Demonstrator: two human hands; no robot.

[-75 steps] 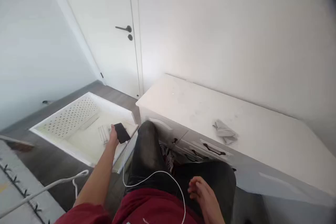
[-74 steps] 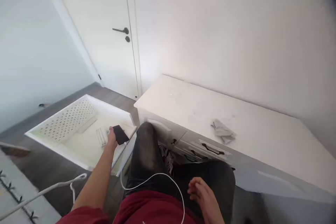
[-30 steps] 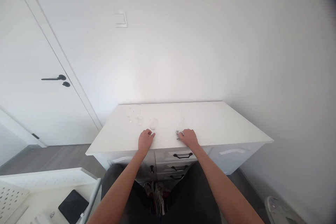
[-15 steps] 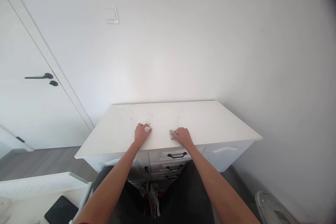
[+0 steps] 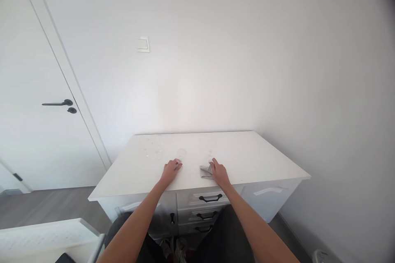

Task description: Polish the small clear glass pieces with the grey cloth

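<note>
Head view, left hand (image 5: 170, 171) at glass (image 5: 180, 154), right hand (image 5: 219, 172) gripping cloth (image 5: 205, 171) near dresser (image 5: 262, 160) edge

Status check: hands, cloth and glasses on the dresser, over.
Left hand at the base of a small clear glass. Right hand pressing the grey cloth on the dresser top. More glasses stand back left, apart.
</note>
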